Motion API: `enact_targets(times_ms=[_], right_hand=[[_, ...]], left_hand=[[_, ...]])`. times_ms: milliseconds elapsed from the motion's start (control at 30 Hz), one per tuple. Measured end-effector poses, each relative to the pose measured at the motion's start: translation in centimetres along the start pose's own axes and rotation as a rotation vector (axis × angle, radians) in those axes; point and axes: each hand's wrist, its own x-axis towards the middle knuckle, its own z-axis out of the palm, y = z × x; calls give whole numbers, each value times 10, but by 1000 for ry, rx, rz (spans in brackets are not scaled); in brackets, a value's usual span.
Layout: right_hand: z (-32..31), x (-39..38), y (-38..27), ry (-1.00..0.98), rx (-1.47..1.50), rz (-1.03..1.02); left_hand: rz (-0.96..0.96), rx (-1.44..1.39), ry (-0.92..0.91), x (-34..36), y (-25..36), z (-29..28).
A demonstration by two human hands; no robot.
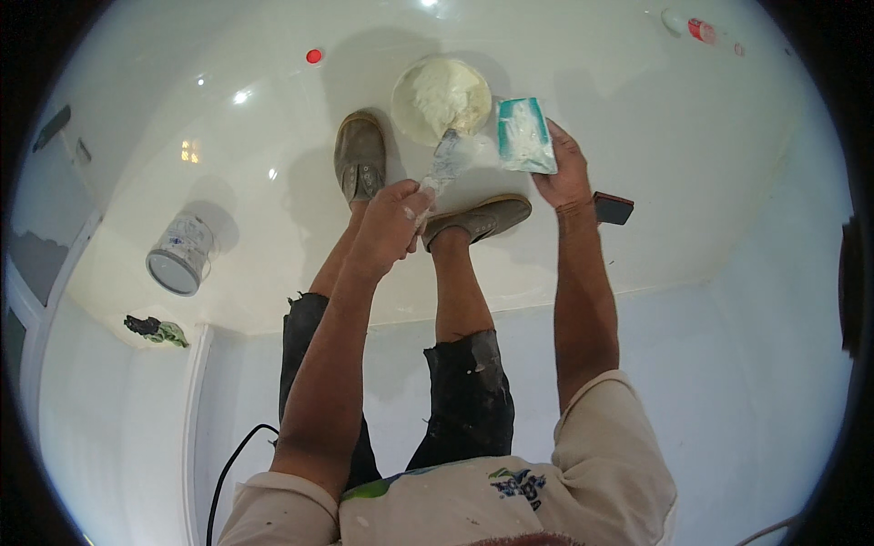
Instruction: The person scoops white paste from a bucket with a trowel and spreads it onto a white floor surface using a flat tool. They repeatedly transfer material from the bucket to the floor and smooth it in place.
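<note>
My left hand (390,226) is closed around the handle of a paste-smeared putty knife (444,156). The knife's tip reaches to the near rim of a round white bowl (399,107) on the floor, whether touching it I cannot tell. Inside the bowl is a heap of white putty (444,91). To the bowl's right, my right hand (566,168) grips the right edge of a flat teal rectangular board (506,113) coated with white putty. Most of that hand's fingers are hidden behind the board.
Grey shoes (360,155) stand on the glossy floor. A paint bucket (180,257) lies at the left, near a crumpled bag (159,329). A red cap (314,56) and a plastic bottle (701,31) lie farther off. By my right wrist is a dark block (614,209).
</note>
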Motion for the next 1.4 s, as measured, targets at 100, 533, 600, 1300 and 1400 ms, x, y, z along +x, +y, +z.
enact_targets(times_ms=[100, 533, 600, 1300, 1400], right_hand=[[35, -7, 8, 147, 26, -41], [62, 22, 63, 349, -457, -272], [57, 12, 47, 445, -276, -181], [-238, 211, -12, 944, -312, -272], [-248, 211, -17, 834, -541, -467]], left_hand=[[14, 46, 31, 6, 3, 7], [16, 462, 240, 50, 14, 1], [18, 476, 249, 40, 18, -2], [79, 116, 228, 52, 97, 112], [100, 86, 258, 45, 94, 119]])
